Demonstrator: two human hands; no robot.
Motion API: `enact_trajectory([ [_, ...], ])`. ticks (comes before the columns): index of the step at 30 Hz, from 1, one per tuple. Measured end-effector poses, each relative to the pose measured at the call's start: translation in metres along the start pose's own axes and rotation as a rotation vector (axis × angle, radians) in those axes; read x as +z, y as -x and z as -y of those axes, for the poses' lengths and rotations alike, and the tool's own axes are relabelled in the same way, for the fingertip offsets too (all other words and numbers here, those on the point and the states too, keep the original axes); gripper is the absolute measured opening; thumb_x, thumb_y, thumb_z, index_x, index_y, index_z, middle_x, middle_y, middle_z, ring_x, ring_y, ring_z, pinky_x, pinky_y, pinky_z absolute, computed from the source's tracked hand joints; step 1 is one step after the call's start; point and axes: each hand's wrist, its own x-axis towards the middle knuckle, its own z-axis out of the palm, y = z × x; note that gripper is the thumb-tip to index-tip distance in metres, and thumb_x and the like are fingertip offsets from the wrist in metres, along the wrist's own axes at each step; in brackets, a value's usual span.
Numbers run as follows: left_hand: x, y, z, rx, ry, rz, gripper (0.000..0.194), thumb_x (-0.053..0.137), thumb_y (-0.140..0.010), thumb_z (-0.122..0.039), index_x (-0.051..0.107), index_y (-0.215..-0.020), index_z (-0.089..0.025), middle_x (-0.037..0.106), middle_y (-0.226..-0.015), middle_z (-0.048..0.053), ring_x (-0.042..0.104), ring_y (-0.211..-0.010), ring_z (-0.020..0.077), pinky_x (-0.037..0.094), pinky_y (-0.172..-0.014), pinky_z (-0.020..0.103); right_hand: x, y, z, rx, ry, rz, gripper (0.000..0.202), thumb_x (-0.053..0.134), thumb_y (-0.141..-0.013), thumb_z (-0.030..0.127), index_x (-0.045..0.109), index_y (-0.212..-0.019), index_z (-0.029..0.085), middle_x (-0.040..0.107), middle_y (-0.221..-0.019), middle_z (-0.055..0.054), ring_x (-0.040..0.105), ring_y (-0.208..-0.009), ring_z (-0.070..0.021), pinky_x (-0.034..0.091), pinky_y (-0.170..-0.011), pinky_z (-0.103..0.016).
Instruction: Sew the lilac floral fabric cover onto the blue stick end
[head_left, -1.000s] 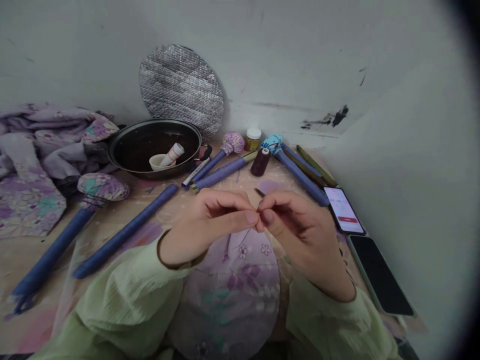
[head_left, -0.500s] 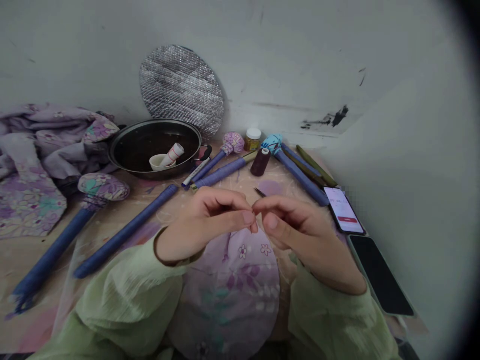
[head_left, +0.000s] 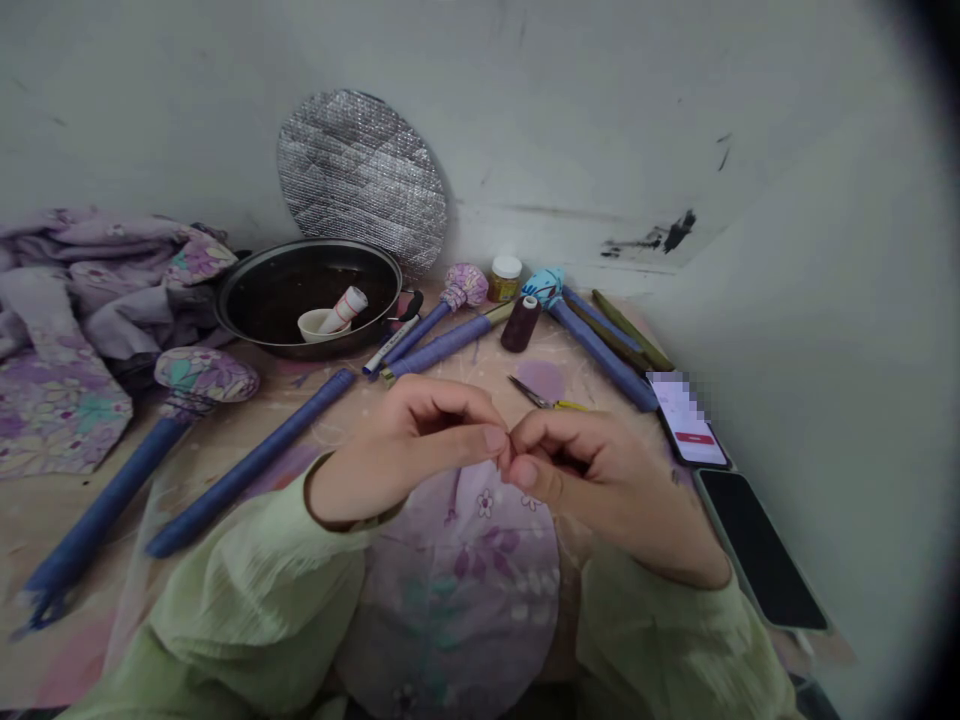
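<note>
My left hand [head_left: 420, 446] is closed in a pinch, its thumb and fingertips meeting those of my right hand [head_left: 585, 475]. My right hand also pinches; whatever lies between the fingertips is too small to make out. Just below both hands spreads a round piece of lilac floral cloth [head_left: 457, 590]. Small scissors with yellow handles [head_left: 566, 405] lie behind my right hand. A spool of dark thread [head_left: 519, 325] stands farther back.
Blue-wrapped sticks [head_left: 255, 460] lie around, some with cloth-covered heads [head_left: 206, 378]. A black pan [head_left: 247, 335] holds a cup. Floral fabric [head_left: 60, 370] is heaped at left, a jar [head_left: 505, 280] stands behind, and two phones [head_left: 761, 550] lie at right. A silvery disc [head_left: 364, 175] leans on the wall.
My right hand has moved slightly left and down, its fingertips now against those of my left hand. More of the scissors shows behind it.
</note>
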Motion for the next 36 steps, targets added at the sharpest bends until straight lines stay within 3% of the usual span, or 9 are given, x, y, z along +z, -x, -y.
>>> enact_trajectory([
  [5,-0.002,-0.002,0.001,0.002,-0.002,0.009,0.018,0.067,-0.084,-0.014,0.074,-0.068,-0.016,0.067,-0.064,-0.002,0.054,-0.059,0.0071,0.042,-0.059,0.018,0.0,0.001,0.002,-0.096,-0.029,-0.12,0.029,0.07,-0.084,0.044,0.064,-0.072,0.017,0.054,-0.06,0.003,0.039,-0.052,-0.0068,0.028,-0.045,-0.021],
  [11,-0.002,-0.003,0.003,-0.01,-0.02,0.025,0.018,0.067,-0.084,-0.017,0.073,-0.066,-0.017,0.065,-0.062,-0.002,0.051,-0.059,0.0081,0.041,-0.061,0.021,0.0,0.002,-0.002,-0.186,-0.064,-0.22,0.018,0.068,-0.087,0.03,0.067,-0.073,0.019,0.048,-0.056,0.006,0.034,-0.048,-0.0053,0.024,-0.042,-0.02],
  [25,0.0,-0.001,0.001,-0.044,-0.038,0.041,0.021,0.065,-0.085,-0.019,0.07,-0.065,-0.015,0.06,-0.06,-0.002,0.047,-0.058,0.0087,0.037,-0.059,0.022,0.0,0.005,-0.01,-0.183,-0.067,-0.343,0.022,0.07,-0.086,0.039,0.07,-0.074,0.021,0.046,-0.054,0.006,0.032,-0.047,-0.0065,0.026,-0.043,-0.023],
  [32,0.001,-0.002,0.0,-0.074,-0.068,0.041,0.023,0.073,-0.081,-0.029,0.069,-0.064,-0.014,0.058,-0.059,-0.001,0.043,-0.055,0.0089,0.032,-0.054,0.023,0.0,0.003,-0.012,-0.19,-0.141,-0.376,0.017,0.072,-0.085,0.037,0.072,-0.075,0.022,0.043,-0.053,0.007,0.028,-0.046,-0.0067,0.024,-0.042,-0.023],
  [36,0.002,-0.003,0.001,-0.068,-0.085,0.037,0.021,0.069,-0.082,-0.024,0.07,-0.064,-0.015,0.06,-0.059,-0.001,0.044,-0.055,0.0094,0.034,-0.054,0.023,0.0,0.003,-0.011,-0.191,-0.123,-0.384,0.019,0.071,-0.085,0.038,0.072,-0.075,0.021,0.043,-0.052,0.006,0.028,-0.046,-0.0071,0.025,-0.041,-0.023],
])
